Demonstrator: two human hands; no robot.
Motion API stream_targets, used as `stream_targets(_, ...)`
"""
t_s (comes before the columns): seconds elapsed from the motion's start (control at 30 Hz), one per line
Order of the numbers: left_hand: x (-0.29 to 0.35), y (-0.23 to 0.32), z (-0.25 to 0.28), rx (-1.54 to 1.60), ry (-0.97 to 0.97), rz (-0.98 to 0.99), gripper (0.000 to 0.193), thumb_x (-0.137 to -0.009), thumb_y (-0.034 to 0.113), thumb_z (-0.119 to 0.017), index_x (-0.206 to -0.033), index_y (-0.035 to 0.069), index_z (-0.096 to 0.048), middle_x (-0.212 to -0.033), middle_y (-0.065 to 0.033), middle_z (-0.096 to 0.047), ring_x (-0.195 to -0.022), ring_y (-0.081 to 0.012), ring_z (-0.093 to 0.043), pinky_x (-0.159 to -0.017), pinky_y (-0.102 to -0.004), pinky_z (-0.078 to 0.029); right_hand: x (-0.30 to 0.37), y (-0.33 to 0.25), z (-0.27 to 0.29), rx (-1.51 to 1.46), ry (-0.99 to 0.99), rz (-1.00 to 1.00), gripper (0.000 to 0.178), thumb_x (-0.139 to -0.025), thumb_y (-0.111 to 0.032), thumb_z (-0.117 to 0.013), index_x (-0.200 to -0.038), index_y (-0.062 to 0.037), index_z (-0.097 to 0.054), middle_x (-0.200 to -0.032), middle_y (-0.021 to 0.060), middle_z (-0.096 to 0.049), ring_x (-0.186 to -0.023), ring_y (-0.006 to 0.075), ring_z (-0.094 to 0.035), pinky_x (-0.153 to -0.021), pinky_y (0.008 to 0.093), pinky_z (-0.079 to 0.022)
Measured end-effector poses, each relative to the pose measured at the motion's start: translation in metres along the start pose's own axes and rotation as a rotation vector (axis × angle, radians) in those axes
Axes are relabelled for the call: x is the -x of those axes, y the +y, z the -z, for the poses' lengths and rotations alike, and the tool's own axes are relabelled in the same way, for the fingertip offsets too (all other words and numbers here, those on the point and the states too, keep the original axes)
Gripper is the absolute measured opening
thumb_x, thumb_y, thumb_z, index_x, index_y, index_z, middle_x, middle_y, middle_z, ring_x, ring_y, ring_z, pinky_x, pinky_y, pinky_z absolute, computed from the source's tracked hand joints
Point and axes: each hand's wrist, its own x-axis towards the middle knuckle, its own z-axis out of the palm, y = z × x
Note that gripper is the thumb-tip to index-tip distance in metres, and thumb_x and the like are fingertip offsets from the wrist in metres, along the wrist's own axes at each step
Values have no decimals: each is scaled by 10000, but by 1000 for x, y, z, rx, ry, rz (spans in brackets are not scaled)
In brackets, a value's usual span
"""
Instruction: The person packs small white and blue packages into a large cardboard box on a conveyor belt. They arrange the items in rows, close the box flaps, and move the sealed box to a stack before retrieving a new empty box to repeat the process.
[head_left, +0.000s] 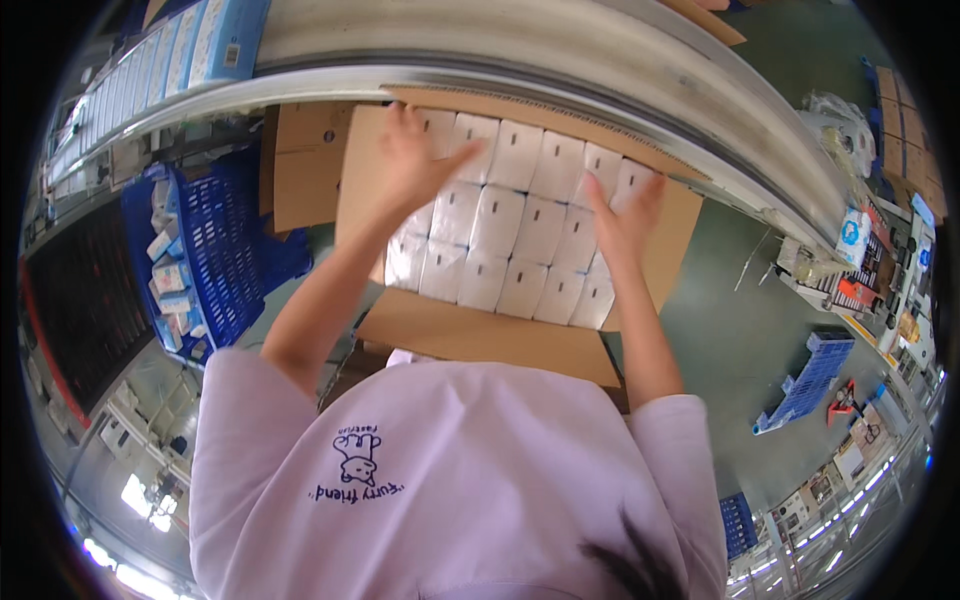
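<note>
An open cardboard box (470, 318) stands in front of me with its flaps folded outward. Rows of white plastic-wrapped packs (518, 160), each with a small dark mark on the end, fill it side by side. Over the far left corner is my left hand (420, 160), fingers spread and thumb pointing right across the packs. My right hand (630, 215) is over the right end of the rows, thumb and fingers apart. Neither hand grips a pack; whether the fingertips touch the packs or the box edge I cannot tell.
Beyond the box runs a metal-edged conveyor (480, 50), with blue-and-white packs (215, 45) lined up at its left. A blue plastic crate (215, 260) of small packs stands left. Rightward, a blue pallet (808, 380) lies on the green floor (700, 340).
</note>
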Motion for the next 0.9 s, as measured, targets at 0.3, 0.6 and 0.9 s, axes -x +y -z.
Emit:
stream_targets(0.3,66,-157,79,1307,-231,567,679,-900,512,-370,-1358,15,-297,-1357,-101,-370,-1170,-210,-429,-970,-323,-352,47,114,148,-954,-404,-613,872,-842,-683,-96,-1336,5,-302,-1226,184,-494,-1099,306,-512,-922,393,-417)
stream_targets(0.6,54,13,20,-418,-366,-476,677,-869,324,-499,-1403,95,-153,-773,-150,-620,-686,-304,-614,-570,-404,-477,93,6,64,154,-850,202,892,-803,-496,-554,-1397,-12,-98,-1078,259,-503,-983,396,-515,-837,423,-432)
stream_targets(0.9,-7,53,91,-145,-331,-933,648,-801,404,-584,-1314,69,-372,-846,-105,-611,-767,-282,-600,-652,-384,-472,39,-6,28,516,-80,639,700,-751,-370,-636,-1340,-118,-353,-1386,179,-306,-1282,367,-270,-1029,509,-246)
